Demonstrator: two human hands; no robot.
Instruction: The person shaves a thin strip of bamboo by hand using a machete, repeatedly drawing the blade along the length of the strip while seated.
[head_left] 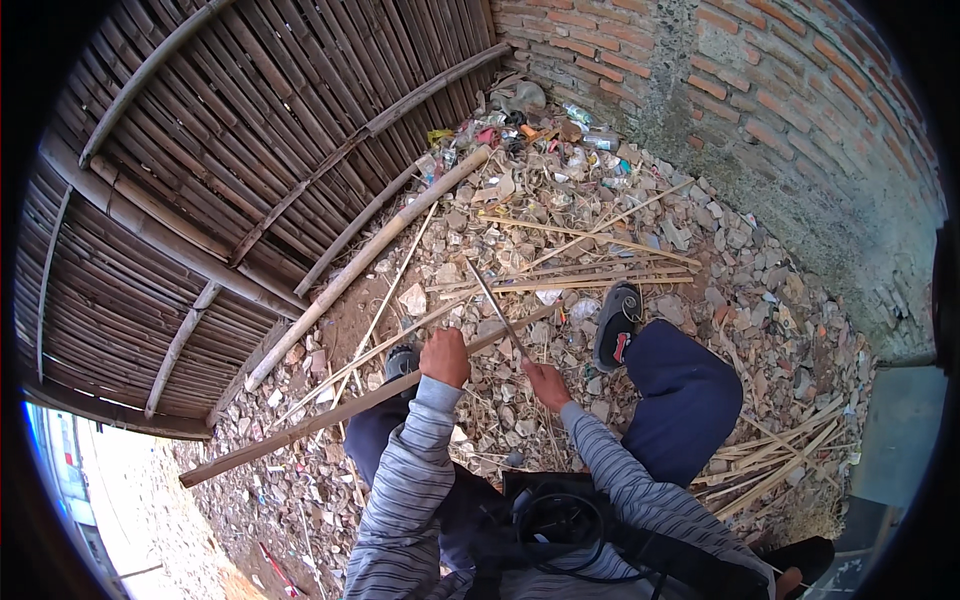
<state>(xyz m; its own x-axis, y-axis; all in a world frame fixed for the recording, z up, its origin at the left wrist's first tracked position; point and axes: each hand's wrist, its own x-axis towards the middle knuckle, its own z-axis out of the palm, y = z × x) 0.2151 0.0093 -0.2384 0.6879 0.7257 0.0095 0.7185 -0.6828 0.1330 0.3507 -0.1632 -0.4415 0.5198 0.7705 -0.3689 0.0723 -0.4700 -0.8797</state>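
Observation:
My left hand [445,358] is closed in a fist around a long split bamboo piece [300,430]. The piece slants from the lower left up to the middle, passing over my left shoe [402,362]. In my right hand [547,386] is a long knife [492,296] with a narrow dark blade. Its tip points up and to the left, and the handle is mostly hidden by my fingers. From this view the blade crosses the bamboo close to its far end; whether the two touch, I cannot tell.
Several thin bamboo strips [600,283] lie beyond my hands, and more strips [785,455] at the right. Stones and rubble [430,255] cover the ground. A bamboo-slat wall [250,120] stands left, with a thick pole [370,265] beside it. A brick wall [760,100] rises right.

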